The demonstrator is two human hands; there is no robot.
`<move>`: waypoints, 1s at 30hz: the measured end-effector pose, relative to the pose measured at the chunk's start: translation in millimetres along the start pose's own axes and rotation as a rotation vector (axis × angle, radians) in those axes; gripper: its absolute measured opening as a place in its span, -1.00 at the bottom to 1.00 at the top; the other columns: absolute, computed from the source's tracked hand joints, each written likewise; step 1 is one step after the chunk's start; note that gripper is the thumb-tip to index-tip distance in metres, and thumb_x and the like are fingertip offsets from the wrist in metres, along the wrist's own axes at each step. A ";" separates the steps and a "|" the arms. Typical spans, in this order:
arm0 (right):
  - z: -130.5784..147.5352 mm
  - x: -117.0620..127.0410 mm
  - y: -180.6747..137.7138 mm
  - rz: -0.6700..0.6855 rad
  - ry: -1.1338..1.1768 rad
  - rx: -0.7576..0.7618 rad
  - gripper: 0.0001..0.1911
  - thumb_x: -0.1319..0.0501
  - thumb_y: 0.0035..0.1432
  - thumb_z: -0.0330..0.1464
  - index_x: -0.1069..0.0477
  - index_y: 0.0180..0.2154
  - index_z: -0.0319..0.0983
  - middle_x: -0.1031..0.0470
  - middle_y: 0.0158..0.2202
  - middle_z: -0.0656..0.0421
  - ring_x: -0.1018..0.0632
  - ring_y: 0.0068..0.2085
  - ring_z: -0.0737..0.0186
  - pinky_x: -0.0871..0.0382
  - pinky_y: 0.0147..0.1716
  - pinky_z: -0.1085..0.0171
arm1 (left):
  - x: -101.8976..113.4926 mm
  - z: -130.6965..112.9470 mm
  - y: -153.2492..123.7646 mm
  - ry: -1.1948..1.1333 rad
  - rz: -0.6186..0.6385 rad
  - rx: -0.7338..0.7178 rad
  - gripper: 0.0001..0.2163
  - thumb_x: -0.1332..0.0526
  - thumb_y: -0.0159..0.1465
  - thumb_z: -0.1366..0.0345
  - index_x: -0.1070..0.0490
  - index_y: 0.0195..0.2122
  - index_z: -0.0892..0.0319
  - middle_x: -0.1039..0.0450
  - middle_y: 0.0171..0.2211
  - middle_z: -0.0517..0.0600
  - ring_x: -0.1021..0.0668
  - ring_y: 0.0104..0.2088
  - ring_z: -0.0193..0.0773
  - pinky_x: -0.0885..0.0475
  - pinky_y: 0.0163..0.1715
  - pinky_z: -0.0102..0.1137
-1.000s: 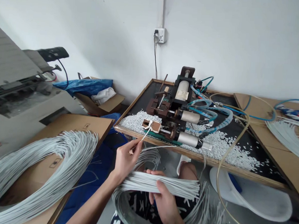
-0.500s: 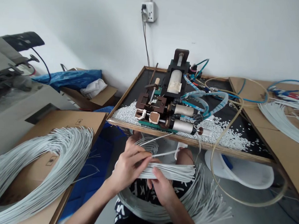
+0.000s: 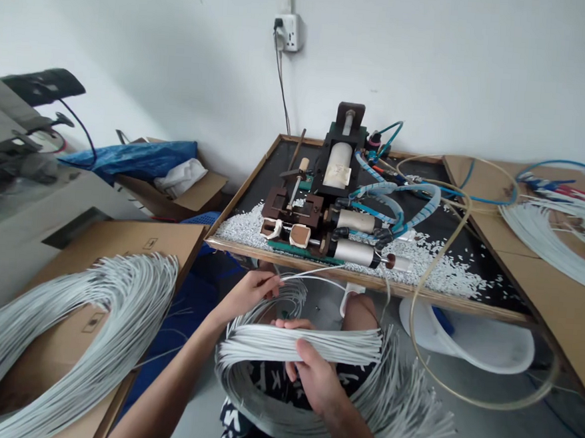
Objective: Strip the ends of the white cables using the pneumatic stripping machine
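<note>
My right hand (image 3: 316,374) is wrapped round a thick bundle of white wires (image 3: 344,346), thumb on top and fingertips showing beyond it. The bundle loops down over my lap, with its loose ends fanned out at the right. Farther forward and to the left, my left hand (image 3: 252,295) is closed in a pinch on thin white wire. Two strands run rightward from its fingertips, just below the table's front edge. Above them on the table sits a pneumatic machine (image 3: 300,209) with metal cylinders and blue hoses.
White insulation scraps (image 3: 449,270) litter the wood-edged black table (image 3: 276,164). At left, a large wire coil (image 3: 135,315) lies on cardboard (image 3: 181,238). Another coil (image 3: 546,243) lies at right. A clear hose (image 3: 418,321) hangs before a white tub (image 3: 494,343) under the table.
My left hand has moved away from the bundle, forward and slightly left, drawing wire with it. My right hand still grips the bundle. The view has shifted slightly.
</note>
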State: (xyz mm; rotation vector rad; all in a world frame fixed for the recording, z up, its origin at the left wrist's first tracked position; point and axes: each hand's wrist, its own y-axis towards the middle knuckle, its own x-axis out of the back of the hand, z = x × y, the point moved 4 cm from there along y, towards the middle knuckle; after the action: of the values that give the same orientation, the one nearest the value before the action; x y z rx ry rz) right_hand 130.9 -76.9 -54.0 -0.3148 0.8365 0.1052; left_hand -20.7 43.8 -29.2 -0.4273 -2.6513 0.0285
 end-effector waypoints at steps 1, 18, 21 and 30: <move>0.4 0.0 0.6 -0.003 0.003 -0.003 -0.56 -0.44 0.03 -0.13 -0.57 -0.07 -0.16 -0.66 -0.17 0.03 -0.47 -0.45 0.21 -0.07 -0.66 0.34 | 0.3 -0.4 -0.6 -0.003 -0.006 -0.004 -0.54 -0.19 0.32 -0.07 -0.56 -0.49 0.23 -0.50 -0.59 -0.03 -0.49 -0.57 -0.29 -0.41 -0.53 -0.47; -0.2 -2.4 5.0 0.006 0.018 -0.007 -0.67 -0.44 0.03 -0.15 -0.58 -0.17 -0.11 -0.63 -0.25 0.12 -0.39 -0.49 0.24 -0.08 -0.64 0.33 | -0.7 -22.0 -22.1 -0.400 0.358 0.184 -0.68 -0.49 0.08 0.05 -0.63 -0.36 0.23 -0.59 -0.48 0.07 -0.56 -0.50 -0.24 -0.45 -0.48 -0.43; 3.1 -6.7 6.7 0.015 0.023 0.016 -0.72 -0.43 0.04 -0.16 -0.60 -0.22 -0.13 -0.64 -0.23 0.10 -0.40 -0.48 0.25 -0.09 -0.65 0.35 | -1.5 -22.3 -21.1 -0.388 0.384 0.160 -0.72 -0.46 0.13 0.10 -0.55 -0.39 0.23 -0.54 -0.49 0.01 -0.53 -0.50 -0.28 -0.42 -0.47 -0.46; 2.3 -2.8 20.8 0.069 0.096 0.066 -0.66 -0.47 -0.03 -0.16 -0.65 -0.24 -0.24 -0.67 -0.23 0.07 -0.42 -0.55 0.38 -0.14 -0.73 0.44 | 5.2 -19.0 -5.3 0.173 0.123 -0.204 -0.85 -0.27 0.27 0.25 -0.44 -0.43 0.15 -0.54 -0.25 0.02 -0.55 -0.20 -0.17 -0.44 -0.21 -0.46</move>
State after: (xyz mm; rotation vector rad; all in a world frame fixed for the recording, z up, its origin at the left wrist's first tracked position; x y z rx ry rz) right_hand 126.2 -56.3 -55.3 -0.2304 0.9443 0.1270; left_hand -18.3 39.3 -9.5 -0.6302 -2.4632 -0.2315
